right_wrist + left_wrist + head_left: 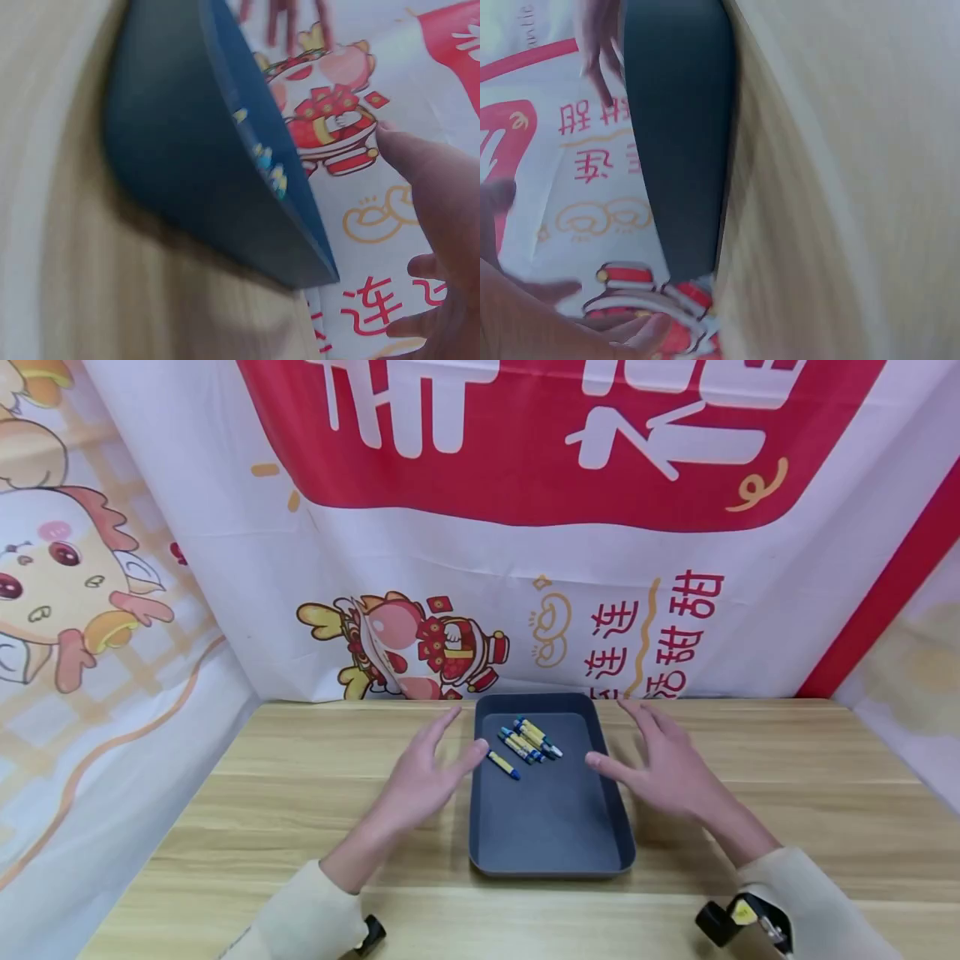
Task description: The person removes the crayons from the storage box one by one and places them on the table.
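Note:
A dark grey rectangular tray [551, 827] lies on the wooden table with several crayons [528, 741] inside it, near its far end. The crayons have yellow wrappers with blue and green ends; one blue crayon [503, 765] lies apart by the left wall. My left hand [423, 777] is at the tray's left side, fingers spread, thumb reaching over the rim. My right hand [667, 768] mirrors it on the right, its thumb over the right rim. Neither hand grips anything. In the right wrist view, the right hand [442, 202] has its fingers extended beside the tray wall [172, 135].
The wooden table [300, 810] extends to both sides and in front of the tray. Behind its far edge hangs a white and red printed cloth [465, 552], close to the tray's far end. Another printed cloth [97, 693] hangs on the left.

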Tool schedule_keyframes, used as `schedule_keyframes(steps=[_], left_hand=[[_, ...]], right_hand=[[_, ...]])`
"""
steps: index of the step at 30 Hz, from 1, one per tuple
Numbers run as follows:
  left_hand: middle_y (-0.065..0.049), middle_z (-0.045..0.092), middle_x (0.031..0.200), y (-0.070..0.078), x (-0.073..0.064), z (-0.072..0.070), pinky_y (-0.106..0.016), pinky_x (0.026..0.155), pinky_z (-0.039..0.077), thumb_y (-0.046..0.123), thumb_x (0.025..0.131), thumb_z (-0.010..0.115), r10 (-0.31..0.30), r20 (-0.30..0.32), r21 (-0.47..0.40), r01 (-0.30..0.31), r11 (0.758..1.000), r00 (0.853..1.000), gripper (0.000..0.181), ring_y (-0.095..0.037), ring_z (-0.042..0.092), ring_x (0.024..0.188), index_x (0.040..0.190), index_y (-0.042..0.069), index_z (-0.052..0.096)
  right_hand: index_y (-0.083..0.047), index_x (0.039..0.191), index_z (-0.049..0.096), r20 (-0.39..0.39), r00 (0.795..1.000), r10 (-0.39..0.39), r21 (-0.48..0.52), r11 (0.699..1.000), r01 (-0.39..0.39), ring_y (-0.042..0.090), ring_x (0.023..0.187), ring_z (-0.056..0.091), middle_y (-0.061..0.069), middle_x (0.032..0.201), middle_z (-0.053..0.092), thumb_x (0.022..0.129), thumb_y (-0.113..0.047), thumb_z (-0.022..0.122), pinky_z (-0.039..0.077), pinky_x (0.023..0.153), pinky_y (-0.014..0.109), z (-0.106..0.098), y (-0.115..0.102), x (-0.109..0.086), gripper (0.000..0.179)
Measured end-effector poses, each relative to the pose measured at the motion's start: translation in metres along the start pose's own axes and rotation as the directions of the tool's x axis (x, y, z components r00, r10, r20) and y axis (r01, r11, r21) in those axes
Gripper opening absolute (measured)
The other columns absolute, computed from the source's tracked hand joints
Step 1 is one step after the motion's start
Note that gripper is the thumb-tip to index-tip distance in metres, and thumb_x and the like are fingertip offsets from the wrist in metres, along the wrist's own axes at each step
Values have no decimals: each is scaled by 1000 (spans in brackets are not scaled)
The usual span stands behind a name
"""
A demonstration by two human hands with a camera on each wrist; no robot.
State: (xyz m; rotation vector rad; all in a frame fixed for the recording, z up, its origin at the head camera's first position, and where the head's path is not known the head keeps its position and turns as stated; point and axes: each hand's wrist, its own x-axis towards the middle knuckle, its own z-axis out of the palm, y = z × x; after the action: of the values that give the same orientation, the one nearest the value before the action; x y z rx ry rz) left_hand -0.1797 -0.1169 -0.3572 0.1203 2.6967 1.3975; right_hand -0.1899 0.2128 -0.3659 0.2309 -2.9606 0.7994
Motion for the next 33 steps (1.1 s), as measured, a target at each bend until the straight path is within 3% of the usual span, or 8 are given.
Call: schedule_keyframes(steps=[2,6,9,13,17,26,29,33], left_hand=[[-6,29,176,-1,-1,1,-70,123,34,75,94,62,-83,15,-177,84,981,996,85,-38,30,162,165,40,33],[-10,34,174,-3,-4,7,-60,122,42,59,97,70,-184,42,-410,185,893,982,77,-38,42,155,163,34,40],[-15,37,172,-6,-9,13,-57,121,45,49,99,72,-210,49,-491,206,846,977,72,-39,48,151,162,28,43],[-17,39,170,-9,-13,21,-56,120,45,42,99,73,-227,60,-543,223,810,972,71,-41,50,148,162,26,44],[-19,41,168,-10,-14,26,-57,120,46,28,101,73,-221,77,-567,225,793,972,68,-40,50,150,162,21,44],[-23,42,167,-15,-15,31,-57,119,46,10,102,67,-195,121,-559,229,797,973,64,-40,55,145,162,18,45],[-24,43,167,-17,-15,32,-55,118,48,7,101,67,-193,126,-559,230,797,973,64,-40,55,145,161,18,46],[-23,44,166,-18,-13,34,-52,115,51,2,101,66,-187,134,-566,230,792,973,66,-40,55,145,162,17,46]], right_hand=[[-17,171,19,4,1000,6,85,996,-7,55,157,27,26,174,24,93,-77,62,29,118,80,-3,-6,4,107],[-22,171,22,-13,999,30,221,975,-27,51,156,34,19,174,31,95,-71,63,34,119,75,-5,-17,12,99],[-24,169,27,-37,999,37,304,952,-24,51,151,42,19,170,39,97,-65,65,41,117,71,-3,-24,19,91],[-24,166,36,-56,997,59,410,911,-31,45,145,52,18,162,50,99,-60,66,49,114,64,2,-33,29,82],[-23,162,44,-34,995,93,538,840,-61,37,141,56,15,153,58,100,-54,68,51,113,58,8,-42,42,73],[-16,150,59,16,989,149,764,636,-108,26,133,62,12,145,66,102,-37,72,49,115,47,30,-62,68,53],[-12,145,64,6,988,155,786,610,-100,25,127,63,12,142,67,102,-32,72,52,111,47,39,-67,72,48],[-11,139,69,11,982,189,788,603,-124,24,120,64,11,139,68,101,-28,74,52,110,50,50,-68,76,42]])
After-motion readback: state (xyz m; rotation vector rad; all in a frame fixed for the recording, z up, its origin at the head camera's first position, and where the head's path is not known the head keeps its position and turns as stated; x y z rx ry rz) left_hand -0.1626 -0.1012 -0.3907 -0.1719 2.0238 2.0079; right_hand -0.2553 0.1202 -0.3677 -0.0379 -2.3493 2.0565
